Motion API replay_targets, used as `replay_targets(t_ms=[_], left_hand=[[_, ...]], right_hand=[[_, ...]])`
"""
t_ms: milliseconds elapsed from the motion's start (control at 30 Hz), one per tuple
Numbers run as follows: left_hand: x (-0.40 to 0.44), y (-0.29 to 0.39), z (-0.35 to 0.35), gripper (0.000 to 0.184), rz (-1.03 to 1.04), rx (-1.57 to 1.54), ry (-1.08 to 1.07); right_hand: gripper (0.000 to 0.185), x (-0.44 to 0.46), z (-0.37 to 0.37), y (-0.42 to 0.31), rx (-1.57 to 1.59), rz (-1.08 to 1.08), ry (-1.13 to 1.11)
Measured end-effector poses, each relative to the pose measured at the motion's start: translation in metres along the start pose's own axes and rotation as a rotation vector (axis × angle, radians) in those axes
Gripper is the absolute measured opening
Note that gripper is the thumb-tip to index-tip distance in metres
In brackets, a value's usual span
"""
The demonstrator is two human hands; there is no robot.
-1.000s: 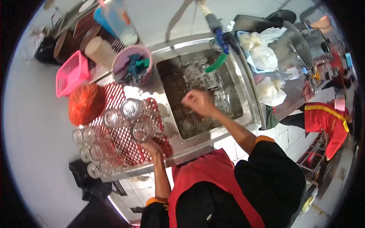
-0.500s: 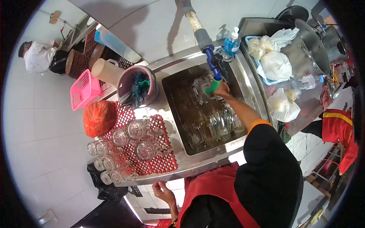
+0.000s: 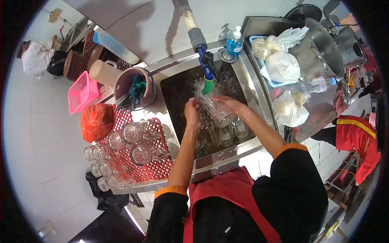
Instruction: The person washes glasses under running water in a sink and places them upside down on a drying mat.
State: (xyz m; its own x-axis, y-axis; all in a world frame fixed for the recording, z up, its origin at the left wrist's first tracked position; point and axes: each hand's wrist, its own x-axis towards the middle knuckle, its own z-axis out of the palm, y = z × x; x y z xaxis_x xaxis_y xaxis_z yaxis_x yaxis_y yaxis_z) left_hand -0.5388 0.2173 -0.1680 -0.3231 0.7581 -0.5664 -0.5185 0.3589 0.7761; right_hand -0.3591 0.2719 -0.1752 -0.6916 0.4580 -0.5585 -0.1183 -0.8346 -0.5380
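Note:
Water from the tap's green hose end (image 3: 208,86) splashes onto a clear glass mug (image 3: 220,111) tilted over the sink (image 3: 172,91). My right hand (image 3: 227,104) is closed on this mug at its upper right side. Just left of the mug is my left hand (image 3: 192,111), its fingers curled; what they hold, if anything, is hidden by spray. Below both hands several more glass mugs (image 3: 225,135) stand in the sink. Several washed-looking mugs (image 3: 141,154) lie on the red perforated mat (image 3: 156,172) at the left.
A bucket (image 3: 130,89) with a green scrubber, a pink basket (image 3: 83,93) and an orange bag (image 3: 97,122) are on the left. A soap bottle (image 3: 234,42) stands behind the sink. White bags (image 3: 282,67) sit on the right. Two other people (image 3: 38,58) (image 3: 356,139) are farther off.
My left hand has moved from the counter's front edge up over the sink. My right hand has left the hose end and now holds a mug under the running water.

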Motion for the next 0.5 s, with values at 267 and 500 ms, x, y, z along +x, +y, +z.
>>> replay_targets(t_ms=[267,500], left_hand=[[-0.009,0.059,0.039,0.042,-0.129,-0.077,-0.528],[0.009,0.066,0.019,0.043,0.086,0.208,-0.522]], right_hand=[[0.097,-0.017,0.035,0.001,-0.688,-0.758,0.307],[0.095,-0.005,0.04,0.005,-0.972,-1.033,0.489]])
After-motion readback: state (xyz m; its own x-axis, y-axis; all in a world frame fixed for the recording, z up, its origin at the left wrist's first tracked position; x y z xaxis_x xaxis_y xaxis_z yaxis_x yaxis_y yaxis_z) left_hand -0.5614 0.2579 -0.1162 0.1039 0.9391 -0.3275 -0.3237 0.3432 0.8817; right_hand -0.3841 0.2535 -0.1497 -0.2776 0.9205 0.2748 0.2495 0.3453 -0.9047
